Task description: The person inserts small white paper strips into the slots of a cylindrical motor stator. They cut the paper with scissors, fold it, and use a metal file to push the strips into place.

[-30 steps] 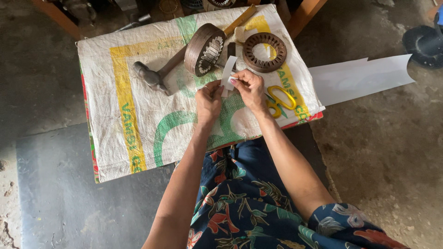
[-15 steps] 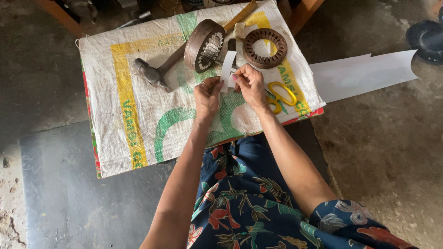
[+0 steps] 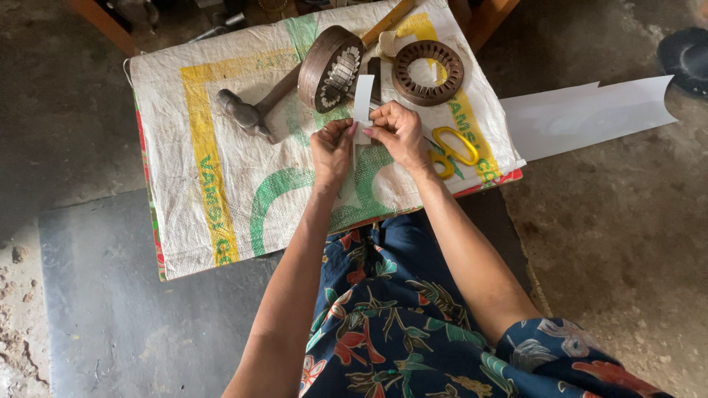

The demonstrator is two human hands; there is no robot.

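Both of my hands pinch one narrow white paper strip (image 3: 363, 97) that stands upright between them. My left hand (image 3: 332, 147) grips its lower left edge and my right hand (image 3: 400, 134) grips its lower right edge. Just beyond the strip a brown ring-shaped motor stator (image 3: 330, 68) stands tilted on its edge. A second stator ring (image 3: 428, 72) lies flat to its right. Yellow-handled scissors (image 3: 456, 147) lie beside my right wrist.
A white woven sack (image 3: 221, 147) with yellow and green print covers the low work surface. A hammer (image 3: 254, 110) lies left of the stators. A long white paper sheet (image 3: 590, 110) stretches off to the right over the concrete floor. A dark round object (image 3: 686, 59) sits far right.
My hands have stayed close together on the strip and shifted slightly on it. The view has drifted a little; nothing else on the sack has moved.
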